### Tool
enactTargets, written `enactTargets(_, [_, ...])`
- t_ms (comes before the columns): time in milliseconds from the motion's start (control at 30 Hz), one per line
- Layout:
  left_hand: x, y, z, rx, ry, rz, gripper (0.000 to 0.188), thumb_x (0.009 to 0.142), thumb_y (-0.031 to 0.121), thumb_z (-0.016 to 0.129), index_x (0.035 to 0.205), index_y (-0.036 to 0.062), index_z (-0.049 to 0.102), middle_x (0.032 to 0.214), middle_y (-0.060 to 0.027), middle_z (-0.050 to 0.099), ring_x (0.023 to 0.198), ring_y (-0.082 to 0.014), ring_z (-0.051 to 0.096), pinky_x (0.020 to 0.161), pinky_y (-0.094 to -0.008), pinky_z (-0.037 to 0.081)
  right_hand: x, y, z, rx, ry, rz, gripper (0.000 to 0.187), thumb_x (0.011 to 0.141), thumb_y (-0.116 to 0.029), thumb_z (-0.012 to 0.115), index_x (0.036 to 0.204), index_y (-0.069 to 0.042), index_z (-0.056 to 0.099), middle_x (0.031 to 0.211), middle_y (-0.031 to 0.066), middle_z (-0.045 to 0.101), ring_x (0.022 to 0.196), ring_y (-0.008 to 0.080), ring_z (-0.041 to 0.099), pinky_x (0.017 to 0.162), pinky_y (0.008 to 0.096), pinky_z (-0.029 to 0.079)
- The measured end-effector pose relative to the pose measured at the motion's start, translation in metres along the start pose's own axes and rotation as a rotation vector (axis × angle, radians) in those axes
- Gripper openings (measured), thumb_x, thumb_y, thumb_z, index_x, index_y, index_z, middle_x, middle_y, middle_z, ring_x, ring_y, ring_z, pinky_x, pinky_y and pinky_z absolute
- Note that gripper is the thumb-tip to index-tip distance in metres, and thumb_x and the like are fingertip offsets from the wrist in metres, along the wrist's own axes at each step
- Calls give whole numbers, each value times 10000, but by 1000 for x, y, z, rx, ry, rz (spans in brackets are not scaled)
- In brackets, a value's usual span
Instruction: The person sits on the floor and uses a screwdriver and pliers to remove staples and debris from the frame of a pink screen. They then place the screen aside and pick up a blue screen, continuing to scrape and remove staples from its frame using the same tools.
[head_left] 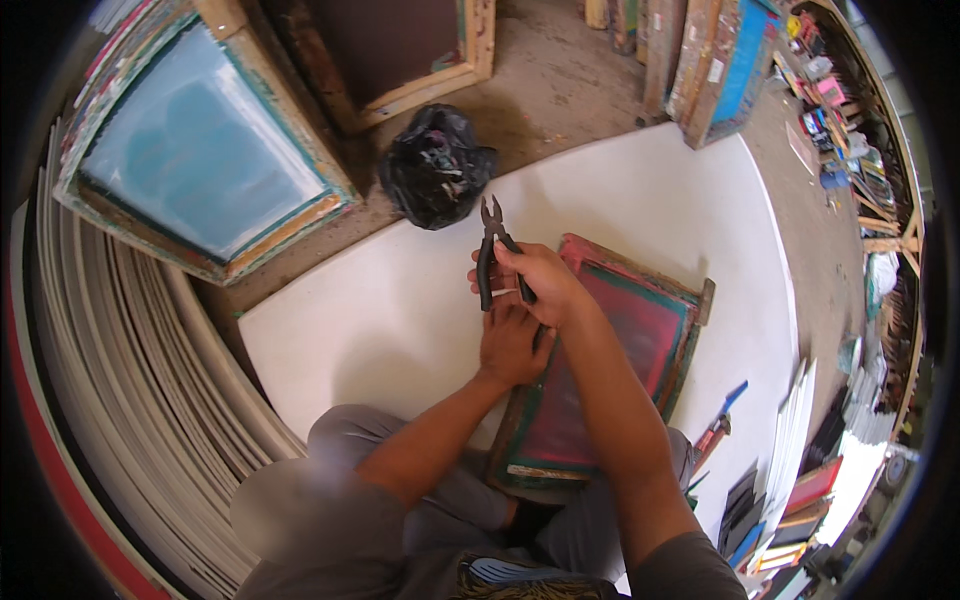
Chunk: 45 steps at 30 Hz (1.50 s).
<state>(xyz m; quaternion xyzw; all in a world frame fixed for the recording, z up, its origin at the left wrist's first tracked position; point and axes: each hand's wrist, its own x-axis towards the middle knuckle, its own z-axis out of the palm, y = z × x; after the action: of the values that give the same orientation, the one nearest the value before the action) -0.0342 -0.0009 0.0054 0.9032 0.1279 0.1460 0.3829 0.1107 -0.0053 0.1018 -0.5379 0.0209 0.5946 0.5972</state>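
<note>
My right hand (540, 280) is closed around black-handled pliers (495, 235), whose jaws point away from me and stand slightly apart. A small white stick-like piece (505, 292) shows by its fingers. Just below, my left hand (512, 345) is closed at the left edge of a screen printing frame (640, 330), its thumb against the wood; its fingertips are partly hidden near the right hand. The frame has worn, paint-stained wood and a reddish mesh with a green border. It lies slanted across a white board (400, 320), its near end by my legs.
A black plastic bag (435, 165) sits at the board's far edge. Larger frames (215, 150) lean at the far left, above stacked sheets (150, 360). More frames (715, 70) stand far right. A red-handled tool (712, 435) lies right of my knee. Clutter lines the right wall.
</note>
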Motion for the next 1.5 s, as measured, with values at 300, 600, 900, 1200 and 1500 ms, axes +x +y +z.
enactTargets(300, [6,4,-8,32,6,35,519,892,291,689,1341,35,641,1197,-126,620,1242,-348,500,1155,-572,293,-104,49,-77,126,259,40,367,1090,-317,565,1254,6,625,1074,171,740,864,290,761,730,423,625])
enactTargets(600, [5,2,-10,70,-18,50,604,832,266,699,1387,40,626,1223,-110,619,1258,-329,497,1180,-567,277,-88,63,-86,239,176,44,417,1100,-357,535,1279,12,616,1112,216,747,932,326,762,768,460,625])
enactTargets(900, [5,0,-6,51,12,55,571,859,285,696,1369,36,639,1214,-113,623,1241,-333,510,1161,-574,293,-77,71,-92,393,149,60,454,1111,-400,472,1298,-15,623,1026,185,757,859,288,754,723,463,631])
enactTargets(1200, [6,2,-7,48,25,49,523,895,283,690,1343,16,654,1192,-119,631,1229,-329,512,1164,-559,289,-83,49,-120,348,154,254,311,1043,-367,626,1109,-67,672,850,105,707,695,222,669,645,418,543])
enactTargets(1500, [6,2,-6,48,35,58,517,900,283,684,1341,15,650,1177,-120,630,1218,-335,512,1155,-559,294,-80,36,-116,-269,327,257,123,836,-69,758,903,-34,661,739,76,650,590,171,616,515,355,482])
